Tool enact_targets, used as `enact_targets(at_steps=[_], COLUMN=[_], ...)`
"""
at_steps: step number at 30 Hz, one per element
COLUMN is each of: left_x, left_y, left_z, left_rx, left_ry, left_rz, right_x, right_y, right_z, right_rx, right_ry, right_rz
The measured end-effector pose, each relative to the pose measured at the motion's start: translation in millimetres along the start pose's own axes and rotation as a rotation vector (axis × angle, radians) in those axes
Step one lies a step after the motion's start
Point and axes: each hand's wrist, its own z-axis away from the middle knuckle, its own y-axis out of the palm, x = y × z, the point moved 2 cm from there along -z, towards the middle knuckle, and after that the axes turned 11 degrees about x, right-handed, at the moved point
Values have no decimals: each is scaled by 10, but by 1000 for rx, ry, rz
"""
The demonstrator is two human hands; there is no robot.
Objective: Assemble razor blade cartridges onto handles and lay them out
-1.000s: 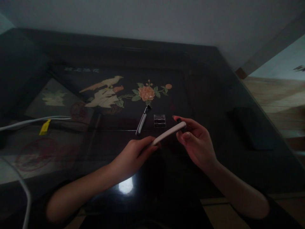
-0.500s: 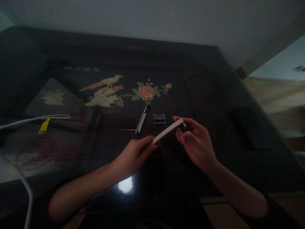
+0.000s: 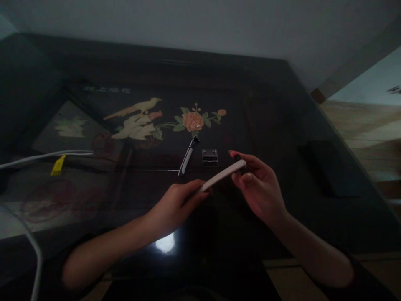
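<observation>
My left hand (image 3: 177,207) is closed around the lower end of a razor with a pale handle (image 3: 223,174), which slants up to the right. At its far end, the fingers of my right hand (image 3: 258,182) close on a small dark razor head (image 3: 238,160). Whether the head is locked onto the handle I cannot make out. Just beyond my hands lies a second razor (image 3: 187,159), white and black, its head pointing away from me. Beside it sits a small clear plastic case (image 3: 209,157) with dark bars across it.
The dark glossy tabletop (image 3: 266,125) bears a bird-and-flower picture (image 3: 192,121). On the left runs a white cable (image 3: 37,158) with a yellow tag (image 3: 58,165). A dark flat object (image 3: 332,169) lies at the right. A wall (image 3: 188,25) stands behind the table.
The pale handle has turned slightly, its far end shifting a little right and down. The dark head now shows above and around that end, between my right fingers.
</observation>
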Motion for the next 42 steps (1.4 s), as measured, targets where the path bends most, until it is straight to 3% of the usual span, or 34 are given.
enact_targets(at_steps=[13,32,42], left_x=[15,-37,2], left_y=[-51,62,-44], left_z=[-33,33,-23], left_rx=[-56,71,-63], left_ry=[-40,23,-22], left_rz=[6,49,5], right_x=[-52,6,-25], right_y=[16,-4,15], right_z=[17,-4,12], right_rx=[44,32,56], right_ry=[41,-30,13], right_rz=[-70,-18,-96])
